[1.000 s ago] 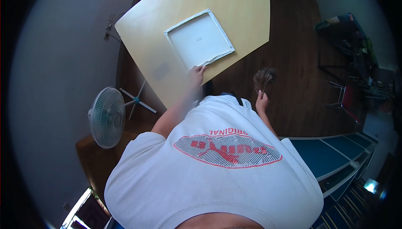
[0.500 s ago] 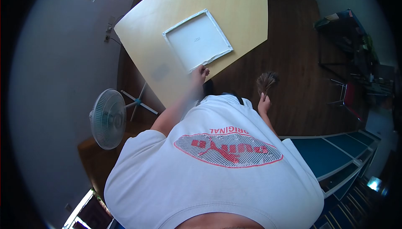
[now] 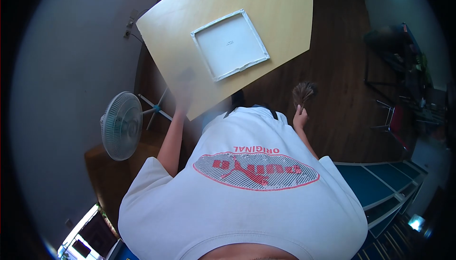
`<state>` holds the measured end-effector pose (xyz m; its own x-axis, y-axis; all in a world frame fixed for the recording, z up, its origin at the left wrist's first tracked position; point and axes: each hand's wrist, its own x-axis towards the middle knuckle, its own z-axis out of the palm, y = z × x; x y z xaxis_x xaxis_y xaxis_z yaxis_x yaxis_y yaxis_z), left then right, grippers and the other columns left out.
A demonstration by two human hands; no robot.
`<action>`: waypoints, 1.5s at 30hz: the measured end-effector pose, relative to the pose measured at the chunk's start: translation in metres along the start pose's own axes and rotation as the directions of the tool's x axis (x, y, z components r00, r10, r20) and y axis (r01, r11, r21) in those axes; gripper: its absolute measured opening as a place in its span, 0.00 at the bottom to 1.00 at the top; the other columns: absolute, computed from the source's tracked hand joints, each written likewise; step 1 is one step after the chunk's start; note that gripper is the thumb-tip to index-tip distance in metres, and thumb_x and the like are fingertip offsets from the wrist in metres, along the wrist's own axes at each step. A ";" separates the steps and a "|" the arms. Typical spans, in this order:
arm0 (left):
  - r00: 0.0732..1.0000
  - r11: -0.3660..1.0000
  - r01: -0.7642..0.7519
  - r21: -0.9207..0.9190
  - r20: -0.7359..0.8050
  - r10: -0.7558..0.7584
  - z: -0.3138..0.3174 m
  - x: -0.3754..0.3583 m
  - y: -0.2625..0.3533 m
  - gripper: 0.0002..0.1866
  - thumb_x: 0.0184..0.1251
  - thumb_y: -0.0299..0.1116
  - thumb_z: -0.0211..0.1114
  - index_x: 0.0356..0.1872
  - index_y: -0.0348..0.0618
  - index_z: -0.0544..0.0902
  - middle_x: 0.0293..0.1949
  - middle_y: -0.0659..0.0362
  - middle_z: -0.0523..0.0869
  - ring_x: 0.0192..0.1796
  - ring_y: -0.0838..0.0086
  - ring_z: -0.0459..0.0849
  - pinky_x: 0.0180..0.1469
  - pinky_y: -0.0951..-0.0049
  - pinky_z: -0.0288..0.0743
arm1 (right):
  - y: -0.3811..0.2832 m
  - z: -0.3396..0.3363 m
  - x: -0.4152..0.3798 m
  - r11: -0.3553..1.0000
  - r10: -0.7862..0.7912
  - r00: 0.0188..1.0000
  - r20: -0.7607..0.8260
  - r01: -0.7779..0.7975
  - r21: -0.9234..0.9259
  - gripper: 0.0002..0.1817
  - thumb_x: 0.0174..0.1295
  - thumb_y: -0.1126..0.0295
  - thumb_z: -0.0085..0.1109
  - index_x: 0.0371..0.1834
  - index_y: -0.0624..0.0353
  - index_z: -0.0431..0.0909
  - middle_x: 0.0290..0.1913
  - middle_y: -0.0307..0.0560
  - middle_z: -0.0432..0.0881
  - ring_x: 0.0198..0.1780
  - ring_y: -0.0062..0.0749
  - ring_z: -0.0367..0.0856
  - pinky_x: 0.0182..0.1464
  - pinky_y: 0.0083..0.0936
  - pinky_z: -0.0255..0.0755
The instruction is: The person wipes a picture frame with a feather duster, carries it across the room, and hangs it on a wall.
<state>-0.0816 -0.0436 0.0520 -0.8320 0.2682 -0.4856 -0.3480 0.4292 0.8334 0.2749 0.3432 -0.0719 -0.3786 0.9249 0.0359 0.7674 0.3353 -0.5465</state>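
My right hand is closed around the handle of a small feather duster, its brown feathers pointing up and away over the floor. On the wooden table lies a square white stretched canvas, back side up, its folded edges showing and small print in the middle. My left hand is at the table's near left edge, apart from the canvas. A hazy patch of the view blurs it, so its fingers cannot be made out.
A standing fan is at the left, its legs near the table. A red chair and a dark desk are at the right. Blue-topped cabinets stand at the lower right, and a brown piece of furniture is below the fan.
My left hand has moved off the canvas's near edge, leftward to the table's edge. My right hand still holds the feather duster in about the same place. The view has shifted slightly.
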 end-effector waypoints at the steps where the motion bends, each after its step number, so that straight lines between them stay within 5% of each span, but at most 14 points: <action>1: 0.998 0.995 -0.049 0.085 -0.045 0.052 -0.005 -0.002 0.012 0.14 0.68 0.33 0.62 0.49 0.35 0.81 0.42 0.50 0.84 0.46 0.61 0.82 0.52 0.62 0.74 | -0.008 -0.001 0.004 0.999 0.021 1.000 0.015 -0.022 0.024 0.24 0.69 0.52 0.54 0.33 0.66 0.78 0.32 0.66 0.82 0.36 0.65 0.80 0.37 0.46 0.72; 3: 0.991 0.982 -0.087 0.170 -0.090 0.104 -0.004 0.008 0.008 0.15 0.68 0.33 0.63 0.50 0.35 0.81 0.43 0.50 0.84 0.46 0.60 0.82 0.53 0.61 0.74 | -0.024 0.003 0.014 0.999 -0.001 1.000 -0.006 0.001 0.038 0.24 0.70 0.51 0.54 0.33 0.66 0.78 0.32 0.66 0.81 0.36 0.64 0.80 0.37 0.46 0.72; 6: 0.819 0.703 -0.426 0.569 -0.088 0.567 0.023 0.048 -0.048 0.19 0.62 0.45 0.70 0.42 0.40 0.77 0.33 0.56 0.82 0.35 0.67 0.81 0.42 0.65 0.76 | -0.046 0.006 0.027 0.996 -0.040 0.999 -0.027 0.042 0.079 0.24 0.70 0.51 0.54 0.33 0.67 0.78 0.32 0.66 0.81 0.35 0.64 0.80 0.37 0.46 0.72; 8: 0.949 0.840 -0.267 0.472 -0.024 0.315 0.059 0.025 0.012 0.22 0.61 0.45 0.70 0.48 0.41 0.77 0.37 0.52 0.83 0.39 0.62 0.83 0.44 0.62 0.76 | -0.060 0.006 0.035 0.991 -0.070 0.997 -0.023 0.072 0.109 0.24 0.69 0.51 0.54 0.33 0.66 0.78 0.32 0.66 0.81 0.36 0.65 0.80 0.37 0.46 0.71; 10: 0.964 0.835 -0.266 0.483 0.131 0.231 0.087 0.031 0.024 0.22 0.64 0.47 0.66 0.54 0.46 0.78 0.41 0.56 0.85 0.49 0.63 0.83 0.51 0.58 0.75 | -0.070 0.004 0.038 0.994 -0.096 0.995 0.033 0.095 0.046 0.24 0.69 0.51 0.53 0.32 0.66 0.77 0.32 0.67 0.81 0.36 0.66 0.79 0.37 0.48 0.71; 11: 0.963 0.835 -0.269 0.480 0.129 0.236 0.100 0.038 0.027 0.22 0.64 0.47 0.66 0.54 0.46 0.78 0.41 0.56 0.85 0.49 0.63 0.83 0.51 0.58 0.75 | -0.074 0.003 0.038 0.994 -0.101 0.995 0.029 0.099 0.047 0.24 0.69 0.51 0.53 0.32 0.66 0.77 0.32 0.67 0.81 0.36 0.66 0.79 0.37 0.48 0.71; 13: 0.810 0.618 -0.566 0.545 0.229 0.540 0.126 0.064 0.013 0.18 0.63 0.43 0.67 0.51 0.50 0.81 0.40 0.57 0.84 0.47 0.60 0.82 0.50 0.58 0.75 | -0.076 0.001 0.037 0.987 -0.147 0.989 0.002 0.147 0.061 0.24 0.69 0.50 0.53 0.32 0.65 0.77 0.31 0.67 0.81 0.36 0.67 0.78 0.37 0.49 0.71; 20: 0.740 0.446 -0.659 0.605 0.419 0.526 0.162 0.106 0.010 0.07 0.60 0.35 0.66 0.38 0.50 0.87 0.39 0.57 0.84 0.44 0.60 0.83 0.43 0.63 0.76 | -0.027 -0.008 0.013 0.997 -0.071 0.997 -0.007 0.071 -0.003 0.24 0.69 0.50 0.53 0.32 0.65 0.77 0.33 0.67 0.81 0.38 0.67 0.79 0.38 0.49 0.71; 22: 0.806 0.603 -0.591 0.536 0.369 0.462 0.160 0.107 0.013 0.06 0.60 0.34 0.65 0.32 0.49 0.88 0.36 0.56 0.84 0.40 0.60 0.84 0.41 0.62 0.77 | -0.001 0.000 0.006 0.997 -0.069 0.991 -0.112 0.071 0.015 0.24 0.70 0.51 0.53 0.32 0.66 0.77 0.31 0.64 0.81 0.35 0.61 0.80 0.38 0.45 0.72; 26: 0.772 0.529 -0.616 0.584 0.313 0.553 0.151 0.101 0.014 0.07 0.62 0.35 0.64 0.30 0.46 0.87 0.35 0.54 0.84 0.38 0.58 0.84 0.42 0.60 0.78 | 0.020 0.014 0.005 0.998 0.034 0.991 -0.126 -0.027 0.058 0.24 0.71 0.52 0.53 0.32 0.67 0.77 0.28 0.60 0.80 0.30 0.50 0.79 0.37 0.40 0.71; 32: 0.857 0.646 -0.464 0.606 0.124 0.500 0.122 0.091 -0.019 0.07 0.62 0.30 0.60 0.35 0.42 0.85 0.38 0.50 0.84 0.41 0.53 0.82 0.47 0.58 0.75 | -0.051 0.052 0.043 0.935 0.096 0.967 -0.236 -0.006 0.355 0.25 0.71 0.53 0.54 0.30 0.69 0.76 0.26 0.57 0.79 0.30 0.38 0.78 0.36 0.37 0.69; 37: 0.872 0.685 -0.457 0.568 0.132 0.472 0.107 0.084 -0.009 0.06 0.68 0.33 0.60 0.38 0.46 0.84 0.36 0.53 0.83 0.42 0.57 0.82 0.46 0.57 0.75 | -0.124 0.056 0.059 0.943 -0.231 0.973 0.010 0.221 0.249 0.24 0.70 0.53 0.54 0.28 0.67 0.74 0.25 0.62 0.78 0.28 0.57 0.77 0.32 0.43 0.68; 41: 0.859 0.664 -0.491 0.565 0.186 0.477 0.126 0.092 0.014 0.06 0.65 0.32 0.63 0.41 0.47 0.83 0.37 0.56 0.83 0.44 0.60 0.82 0.48 0.59 0.74 | -0.143 0.044 0.060 0.955 -0.259 0.963 0.072 0.244 0.170 0.24 0.70 0.53 0.55 0.28 0.66 0.74 0.25 0.65 0.77 0.30 0.65 0.75 0.31 0.46 0.68; 45: 0.783 0.437 -0.573 0.694 0.306 0.541 0.145 0.110 0.018 0.09 0.63 0.33 0.65 0.44 0.49 0.83 0.41 0.60 0.82 0.48 0.65 0.80 0.50 0.62 0.71 | -0.119 0.033 0.050 0.960 -0.224 0.974 0.027 0.216 0.180 0.24 0.70 0.53 0.55 0.29 0.66 0.75 0.27 0.65 0.78 0.32 0.64 0.77 0.33 0.46 0.69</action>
<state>-0.1169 0.1185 -0.0246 -0.7079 0.7063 -0.0103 0.6242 0.6323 0.4588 0.1471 0.3433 -0.0328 -0.5547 0.8211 0.1347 0.5620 0.4891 -0.6671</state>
